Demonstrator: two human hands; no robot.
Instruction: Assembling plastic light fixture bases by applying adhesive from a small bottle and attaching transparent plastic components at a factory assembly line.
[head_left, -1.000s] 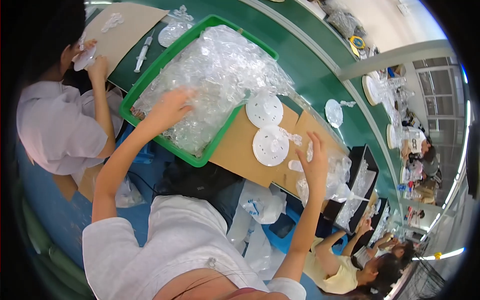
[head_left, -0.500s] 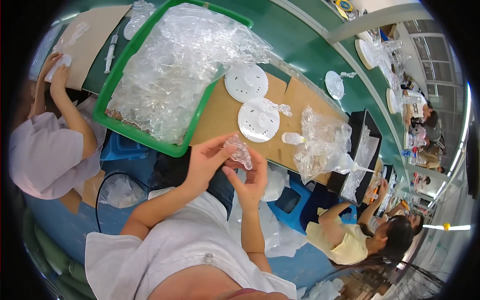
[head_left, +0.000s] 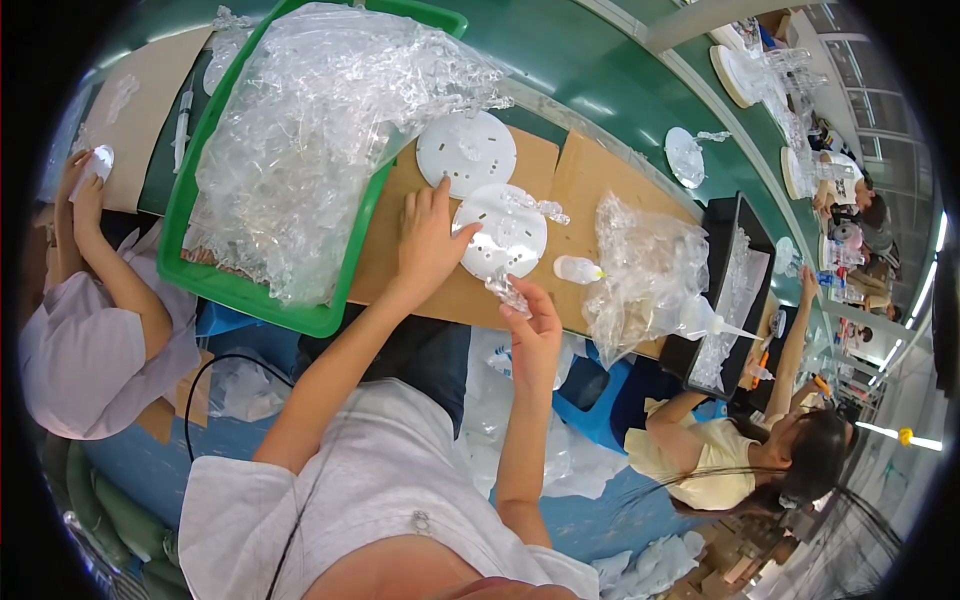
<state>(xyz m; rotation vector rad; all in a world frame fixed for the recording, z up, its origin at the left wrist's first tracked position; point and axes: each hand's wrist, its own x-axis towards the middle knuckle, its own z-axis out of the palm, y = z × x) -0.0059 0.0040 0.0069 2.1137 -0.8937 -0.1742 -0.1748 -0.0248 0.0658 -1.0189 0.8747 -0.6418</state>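
Nearby, two white discs [head_left: 498, 232], one green tray [head_left: 250, 290].

Left hand [head_left: 428, 240] rests flat, fingers spread; right hand [head_left: 533, 322] pinches, raised.

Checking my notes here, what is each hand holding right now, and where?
Right hand pinches a small clear plastic part at its lower end. Left hand holds nothing, resting on a round white plastic disc.
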